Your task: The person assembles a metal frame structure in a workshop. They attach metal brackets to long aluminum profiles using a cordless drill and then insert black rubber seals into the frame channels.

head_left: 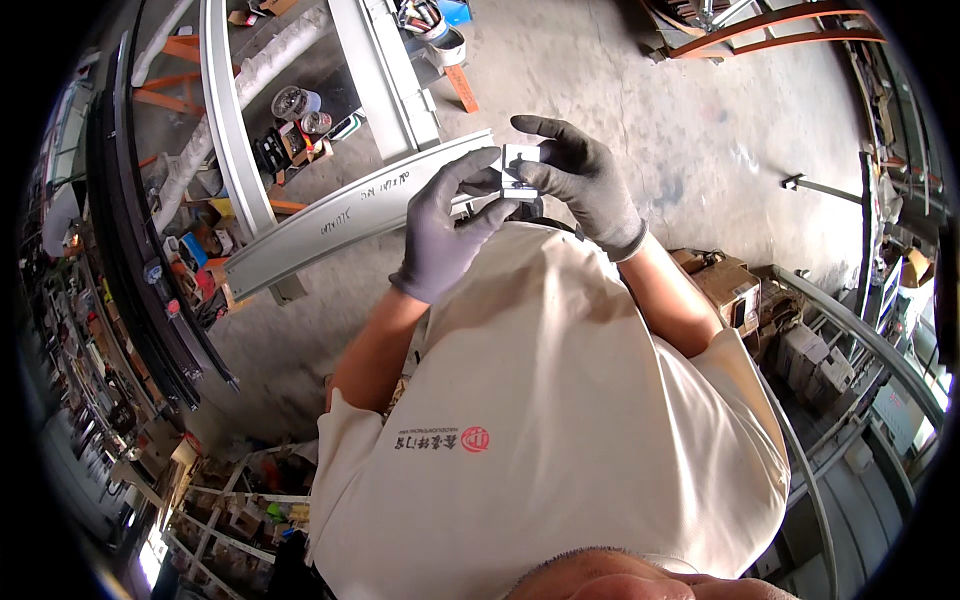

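In front of my chest I hold up a small silver metal profile piece [515,190] with square edges and a dark gap in its middle. My left hand [440,230], in a grey work glove, closes its thumb and fingers on the left side of the piece. From the other side my right hand [592,185], gloved in darker grey, grips it, with one finger stretched out above. The gloves cover part of the piece. Just beyond my left hand lies a long pale metal profile [300,238] with handwriting on its face.
More long white profiles [375,75] run away from me at the upper left. Dark bars [135,220] lie farther left. Tubs [295,103] and loose parts sit among the profiles. Cardboard boxes [728,290] and a metal rail [860,335] stand at my right.
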